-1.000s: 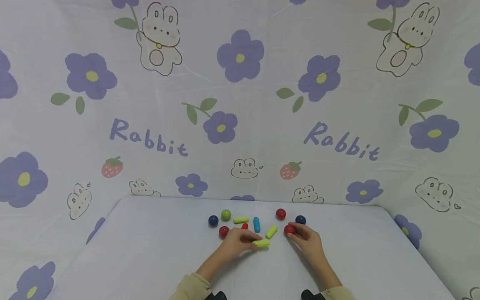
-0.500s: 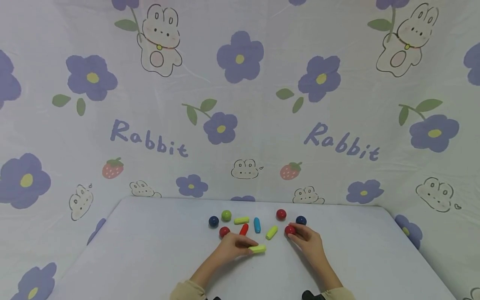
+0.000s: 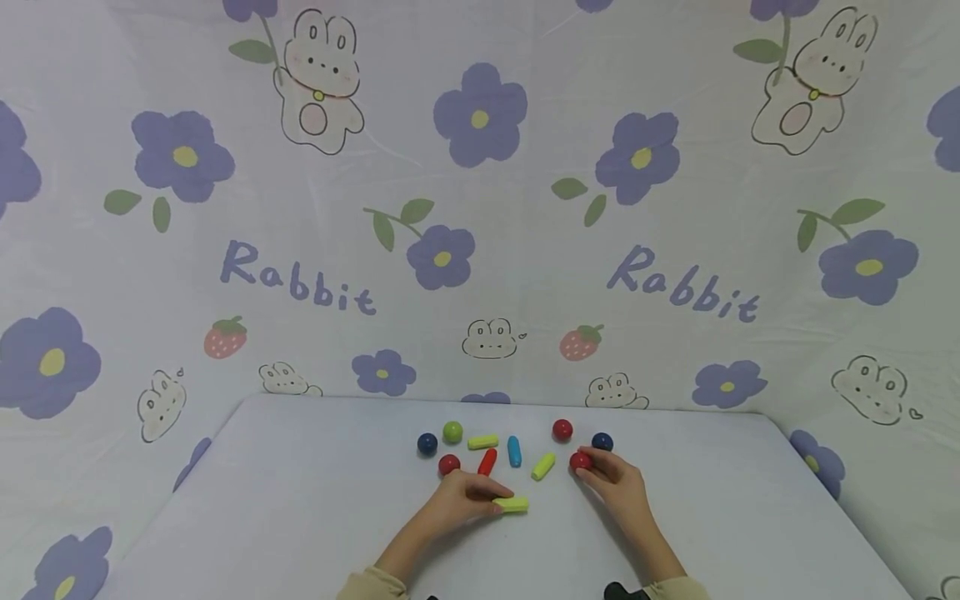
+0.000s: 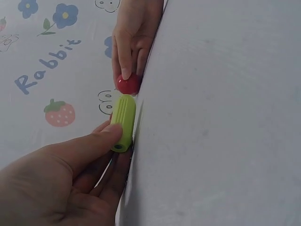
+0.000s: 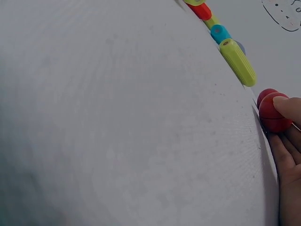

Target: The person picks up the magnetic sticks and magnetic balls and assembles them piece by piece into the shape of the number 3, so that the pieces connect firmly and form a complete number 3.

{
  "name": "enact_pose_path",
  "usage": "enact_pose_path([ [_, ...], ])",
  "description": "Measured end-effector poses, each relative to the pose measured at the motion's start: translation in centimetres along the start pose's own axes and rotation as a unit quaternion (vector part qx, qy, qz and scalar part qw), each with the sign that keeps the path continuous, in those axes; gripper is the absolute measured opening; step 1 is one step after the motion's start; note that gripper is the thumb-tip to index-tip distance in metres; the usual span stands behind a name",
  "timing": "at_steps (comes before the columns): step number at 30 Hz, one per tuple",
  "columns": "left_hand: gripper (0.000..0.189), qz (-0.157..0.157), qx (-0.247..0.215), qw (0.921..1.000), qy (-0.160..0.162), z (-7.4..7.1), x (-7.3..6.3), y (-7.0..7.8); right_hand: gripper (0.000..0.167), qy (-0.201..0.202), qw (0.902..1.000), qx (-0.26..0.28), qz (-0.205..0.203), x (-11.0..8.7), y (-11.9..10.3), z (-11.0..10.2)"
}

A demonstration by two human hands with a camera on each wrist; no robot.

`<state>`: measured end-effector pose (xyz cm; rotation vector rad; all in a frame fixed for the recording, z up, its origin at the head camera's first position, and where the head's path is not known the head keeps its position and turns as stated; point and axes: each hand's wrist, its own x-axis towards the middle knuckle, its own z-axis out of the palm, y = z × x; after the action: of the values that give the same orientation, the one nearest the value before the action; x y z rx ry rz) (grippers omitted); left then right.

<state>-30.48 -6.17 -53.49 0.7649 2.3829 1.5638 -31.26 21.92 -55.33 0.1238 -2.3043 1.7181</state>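
Between thumb and fingers my left hand [image 3: 453, 498] pinches a short yellow-green ridged stick [image 4: 124, 117], low over the white table. A dark hole shows in the stick's near end in the left wrist view. My right hand [image 3: 621, 487] holds a red ball [image 3: 580, 462] by thumb and fingertips at the right of the group. In the right wrist view the thumb lies against this ball [image 5: 273, 115], with a second red ball [image 5: 265, 95] partly hidden behind it. A yellow-green stick [image 3: 543, 466] lies between the two hands.
Behind the left hand are a red stick [image 3: 487, 462], a blue stick [image 3: 513, 451], another yellow-green stick [image 3: 483, 442], a green ball [image 3: 452, 432], a dark blue ball [image 3: 427, 444] and a red ball [image 3: 449, 464]. A dark blue ball [image 3: 602, 442] sits behind the right hand. A printed cloth [image 3: 480, 250] hangs behind.
My left hand has drawn the yellow-green stick back toward me and slightly left, uncovering more of the red stick. The right hand stays in place with the red ball.
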Motion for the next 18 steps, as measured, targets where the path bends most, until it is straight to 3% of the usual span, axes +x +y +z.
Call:
enact_pose_path([
  [12, 0.025, 0.001, -0.010, 0.9999, 0.009, 0.1, -0.1, -0.5, 0.040, -0.002, 1.0000, -0.003, 0.003, -0.2, -0.4, 0.0],
  [18, 0.025, 0.011, -0.021, 0.9997, 0.007, -0.1, -0.5, 0.6, 0.040, 0.000, 1.0000, -0.004, 0.001, -0.2, -0.5, 0.0],
])
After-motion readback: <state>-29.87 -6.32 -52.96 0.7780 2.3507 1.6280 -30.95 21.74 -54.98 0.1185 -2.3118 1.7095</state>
